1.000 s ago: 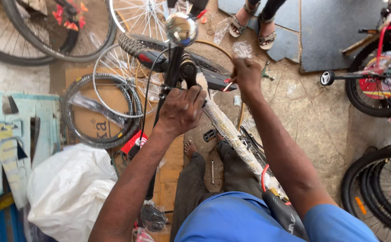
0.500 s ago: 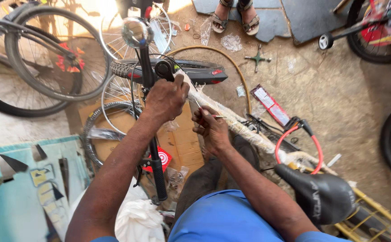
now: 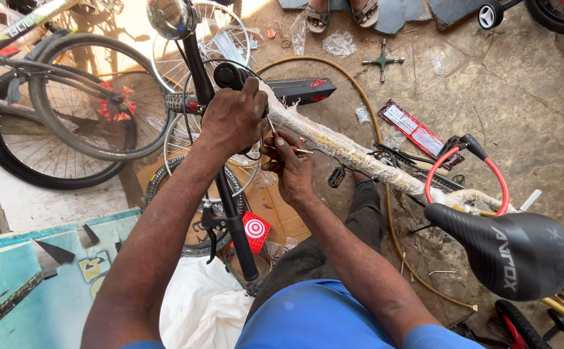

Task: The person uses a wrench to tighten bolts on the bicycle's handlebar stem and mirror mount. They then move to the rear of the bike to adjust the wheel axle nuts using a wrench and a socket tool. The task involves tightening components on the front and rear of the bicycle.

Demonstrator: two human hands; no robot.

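Both hands sit at the bike's stem area; left hand (image 3: 233,119) is curled tight over the top of the black handlebar (image 3: 220,187) where it meets the frame, fingers wrapped round, knuckles up; right hand (image 3: 288,165) is just beside it, touching or nearly so, fingers pinched shut on a thin tool (image 3: 281,139) with a reddish shaft and a metal tip poking out to the right; exact tool type too small to tell.

Near end: blue shirt (image 3: 321,323) at bottom edge; white sack (image 3: 198,310) below the handlebar's near grip; black brake lever (image 3: 212,229) on that bar with a red round-marked card (image 3: 255,229) just beside it; teal printed board (image 3: 30,284) at lower left; black saddle (image 3: 511,249) at lower right.

Middle: frame tube wrapped in clear plastic (image 3: 353,152) runs from the hands diagonally down to the saddle; red looped cable (image 3: 466,174) stands over it near the saddle end; black pedal (image 3: 337,176) just under the tube; bare spoked rim (image 3: 198,145) lies flat beneath the bar, black tyre (image 3: 165,187) ringing its lower side.

Far: chrome bell (image 3: 169,16) on the bar's far end; second bicycle wheel (image 3: 75,110) upright at left; yellowish hose (image 3: 334,74) arcs over the stone floor (image 3: 521,97); red packet (image 3: 414,129) lies right of the tube; cross wrench (image 3: 383,61) beyond it; another person's sandalled feet (image 3: 337,13) at top edge.
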